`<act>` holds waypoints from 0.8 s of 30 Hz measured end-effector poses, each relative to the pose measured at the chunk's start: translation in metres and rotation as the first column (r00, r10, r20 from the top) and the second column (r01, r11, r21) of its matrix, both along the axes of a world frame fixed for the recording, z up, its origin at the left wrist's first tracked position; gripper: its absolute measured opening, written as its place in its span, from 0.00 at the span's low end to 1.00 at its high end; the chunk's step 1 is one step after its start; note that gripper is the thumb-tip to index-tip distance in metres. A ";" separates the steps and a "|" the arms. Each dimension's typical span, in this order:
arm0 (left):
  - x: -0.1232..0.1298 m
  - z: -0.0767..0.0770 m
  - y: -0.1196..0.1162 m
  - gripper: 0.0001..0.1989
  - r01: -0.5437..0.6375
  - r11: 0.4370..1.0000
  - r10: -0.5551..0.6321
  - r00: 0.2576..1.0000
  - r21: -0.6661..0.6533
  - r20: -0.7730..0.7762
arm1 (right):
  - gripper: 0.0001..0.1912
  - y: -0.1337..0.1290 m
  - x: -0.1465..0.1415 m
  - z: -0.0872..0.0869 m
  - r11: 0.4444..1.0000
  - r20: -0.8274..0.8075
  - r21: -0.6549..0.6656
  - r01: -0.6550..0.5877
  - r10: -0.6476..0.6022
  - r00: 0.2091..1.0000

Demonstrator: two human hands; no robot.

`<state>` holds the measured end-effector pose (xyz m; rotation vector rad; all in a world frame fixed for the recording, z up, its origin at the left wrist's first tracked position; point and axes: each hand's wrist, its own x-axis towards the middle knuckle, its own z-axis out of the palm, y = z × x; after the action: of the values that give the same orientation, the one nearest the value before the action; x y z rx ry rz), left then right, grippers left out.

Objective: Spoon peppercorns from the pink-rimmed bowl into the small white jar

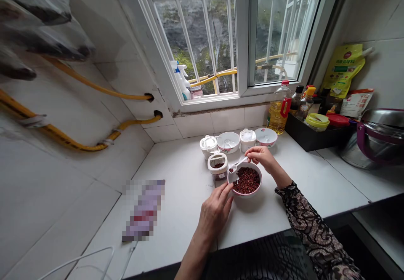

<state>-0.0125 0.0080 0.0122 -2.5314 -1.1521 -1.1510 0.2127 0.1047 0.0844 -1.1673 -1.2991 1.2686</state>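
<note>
White-tiled kitchen surface point(179, 212) beneath a barred window, with a spoon poised over a bowl.
Near the middle, a white round bowl point(245, 195) holds small, dark-red dried kernels point(249, 181); a squarish, pale-rimmed, clear jar point(217, 171) is just beside it, on the left. The right hand point(260, 156) reaches in from the right, wrist bent, its grip pinched closed on the handle of a small white spoon point(240, 162) above the far-left rim. The left hand point(214, 212) is loosely open, fingers curved against the near-left rim. The bowl looks stiff, smooth and breakable, best taken by opposite sides; the spoon seems light, the kernels dry and apt to scatter.
</note>
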 end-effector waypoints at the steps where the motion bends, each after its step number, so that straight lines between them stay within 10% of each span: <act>1: 0.000 0.001 0.000 0.17 0.002 1.000 -0.002 1.000 0.002 0.003 | 0.08 0.000 -0.002 0.000 0.999 -0.028 0.027 0.030 -0.029 0.999; 7: 0.001 0.003 0.000 0.17 0.010 1.000 -0.011 1.000 0.007 0.013 | 0.13 -0.009 -0.027 -0.004 0.925 -0.028 0.341 0.171 -0.172 0.985; 14: 0.001 0.002 -0.001 0.16 -0.001 1.000 0.001 1.000 -0.003 -0.001 | 0.10 -0.027 -0.040 -0.001 0.721 0.314 0.690 -0.060 -0.225 0.922; 19: 0.000 0.002 -0.001 0.17 0.009 1.000 -0.009 1.000 -0.006 0.005 | 0.08 -0.020 -0.013 0.005 0.782 0.250 0.616 0.097 -0.311 0.917; 24: 0.000 0.001 -0.001 0.17 0.001 1.000 -0.001 1.000 -0.022 -0.002 | 0.09 -0.013 0.003 0.004 0.863 0.447 0.501 -0.064 -0.195 0.873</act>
<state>-0.0125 0.0071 0.0130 -2.5488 -1.1695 -1.1423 0.2159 0.0919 0.0883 -1.1615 -1.8056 0.5194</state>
